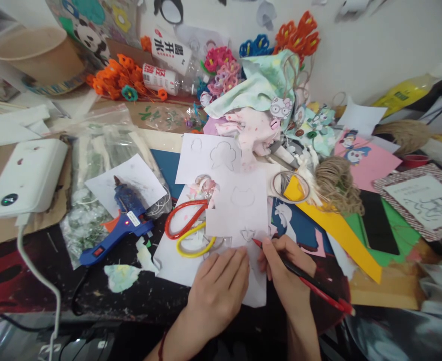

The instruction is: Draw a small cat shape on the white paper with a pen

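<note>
My right hand (286,268) is closed around a red-and-black pencil (307,282). Its point rests by a small pencil drawing (247,234) near the right edge of a white sheet of paper (256,283). Flat on the lower part of the paper lies my left hand (221,291), fingers side by side and nothing gripped. Farther up the paper are a cat-head outline (242,196) and, on another sheet, a cloud-like outline (223,156). Just left of the papers lie scissors with red and yellow handles (186,220), their blades partly covered by paper.
A blue glue gun (125,215) with its red light on lies on a white sheet at left, near a white power bank (27,175) with a cable. To the right are a twine bundle (337,183), a yellow strip (341,235) and a black phone (379,228). Fabric scraps (254,90) are heaped behind.
</note>
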Available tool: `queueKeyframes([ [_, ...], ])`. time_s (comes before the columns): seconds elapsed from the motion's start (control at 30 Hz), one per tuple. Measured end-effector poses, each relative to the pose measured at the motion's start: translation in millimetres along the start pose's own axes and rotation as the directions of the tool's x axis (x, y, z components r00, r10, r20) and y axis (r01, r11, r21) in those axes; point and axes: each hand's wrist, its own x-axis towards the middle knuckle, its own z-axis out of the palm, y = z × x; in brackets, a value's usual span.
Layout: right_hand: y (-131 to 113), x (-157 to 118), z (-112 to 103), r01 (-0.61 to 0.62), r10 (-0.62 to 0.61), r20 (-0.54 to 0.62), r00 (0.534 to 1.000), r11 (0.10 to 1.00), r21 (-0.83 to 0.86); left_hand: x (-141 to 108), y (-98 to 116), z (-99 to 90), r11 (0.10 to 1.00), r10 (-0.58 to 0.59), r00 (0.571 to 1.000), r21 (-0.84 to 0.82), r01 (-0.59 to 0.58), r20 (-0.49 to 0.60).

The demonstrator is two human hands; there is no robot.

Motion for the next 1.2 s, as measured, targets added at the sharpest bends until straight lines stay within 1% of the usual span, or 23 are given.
queueKeyframes([
  [0.13, -0.9, -0.8, 1.6, 0.007, -0.006, -0.01, 1.0, 0.998, 0.067, 0.8, -0.1, 0.3, 1.0, 0.008, 1.0, 0.009, -0.008, 0.001],
  [0.2, -2.1, 0.0, 2.2, 0.019, -0.009, -0.061, 0.998, 0.986, 0.165, 1.8, 0.6, -0.3, 1.0, 0.007, 1.0, 0.001, -0.007, 0.002],
  [0.3, -4.6, 3.2, 3.0, 0.054, 0.051, -0.248, 0.967, 0.916, 0.397, 3.2, 1.1, -2.7, 0.999, -0.004, 1.0, -0.037, 0.003, -0.022],
  [0.37, -5.4, 4.6, 3.0, 0.122, 0.092, -0.393, 0.915, 0.866, 0.486, 3.6, 0.4, -5.7, 0.996, -0.002, 0.998, -0.094, -0.004, -0.059],
  [0.4, -5.3, 4.2, 2.7, 0.167, 0.087, -0.465, 0.881, 0.862, 0.478, 3.6, -0.1, -7.6, 0.989, -0.008, 0.997, -0.15, -0.003, -0.077],
  [0.43, -4.6, 2.6, 2.0, 0.212, 0.05, -0.53, 0.846, 0.881, 0.422, 3.4, -0.3, -10.0, 0.976, -0.026, 0.996, -0.219, 0.006, -0.089],
  [0.5, -1.9, -5.1, -0.5, 0.287, -0.136, -0.587, 0.798, 0.942, 0.173, 3.1, 1.3, -15.7, 0.934, -0.079, 0.994, -0.355, 0.045, -0.082],
  [0.53, -0.1, -11.1, -2.3, 0.327, -0.274, -0.547, 0.791, 0.945, 0.001, 3.0, 3.7, -18.9, 0.912, -0.104, 0.993, -0.403, 0.071, -0.061],
  [0.57, 2.0, -18.3, -4.3, 0.378, -0.402, -0.456, 0.794, 0.914, -0.149, 2.8, 7.6, -22.2, 0.899, -0.117, 0.992, -0.428, 0.09, -0.038],
  [0.6, 4.2, -26.2, -6.4, 0.425, -0.475, -0.386, 0.791, 0.88, -0.213, 2.5, 12.6, -25.4, 0.887, -0.126, 0.992, -0.447, 0.115, 0.004],
  [0.67, 8.3, -41.6, -10.7, 0.538, -0.587, -0.228, 0.777, 0.807, -0.244, 1.3, 24.8, -31.1, 0.839, -0.161, 0.978, -0.504, 0.208, 0.136],
  [0.7, 10.0, -47.9, -12.8, 0.589, -0.636, -0.186, 0.749, 0.768, -0.252, 0.5, 30.8, -33.4, 0.756, -0.214, 0.94, -0.564, 0.332, 0.266],
  [0.73, 11.1, -52.4, -14.8, 0.645, -0.694, -0.126, 0.709, 0.71, -0.282, -0.2, 35.9, -35.5, 0.663, -0.265, 0.884, -0.594, 0.457, 0.384],
  [0.77, 11.6, -54.8, -16.6, 0.708, -0.758, -0.085, 0.647, 0.638, -0.302, -0.8, 39.5, -37.5, 0.571, -0.296, 0.826, -0.604, 0.556, 0.48],
  [0.8, 11.6, -54.6, -18.4, 0.751, -0.799, -0.05, 0.6, 0.583, -0.309, -0.9, 41.4, -39.4, 0.5, -0.308, 0.78, -0.604, 0.62, 0.545],
  [0.83, 10.9, -51.8, -20.0, 0.772, -0.817, -0.03, 0.575, 0.555, -0.312, -0.3, 41.5, -41.3, 0.461, -0.319, 0.753, -0.6, 0.654, 0.575],
  [0.87, 9.8, -46.7, -21.5, 0.763, -0.811, -0.042, 0.584, 0.566, -0.312, 1.1, 39.8, -43.0, 0.446, -0.323, 0.744, -0.6, 0.664, 0.585],
  [0.9, 8.5, -39.5, -22.7, 0.729, -0.779, -0.064, 0.624, 0.61, -0.312, 3.4, 36.7, -44.3, 0.451, -0.344, 0.751, -0.602, 0.659, 0.564],
  [0.97, 6.2, -21.0, -24.3, 0.588, -0.64, -0.107, 0.761, 0.75, -0.301, 9.5, 27.5, -44.7, 0.465, -0.411, 0.765, -0.608, 0.643, 0.495],
  [1.0, 5.6, -11.1, -24.6, 0.55, -0.582, -0.038, 0.812, 0.787, -0.281, 13.0, 22.2, -43.3, 0.505, -0.497, 0.786, -0.615, 0.606, 0.367],
  [1.03, 5.6, -1.5, -24.5, 0.559, -0.568, 0.055, 0.821, 0.78, -0.282, 16.1, 16.9, -40.8, 0.539, -0.541, 0.793, -0.609, 0.582, 0.279],
  [1.1, 7.3, 14.1, -23.4, 0.607, -0.572, 0.203, 0.795, 0.742, -0.286, 20.7, 7.6, -33.6, 0.593, -0.587, 0.793, -0.579, 0.559, 0.164],
  [1.2, 11.7, 26.1, -21.0, 0.663, -0.544, 0.39, 0.743, 0.68, -0.314, 22.7, 0.0, -22.5, 0.665, -0.595, 0.801, -0.516, 0.54, 0.07],
])
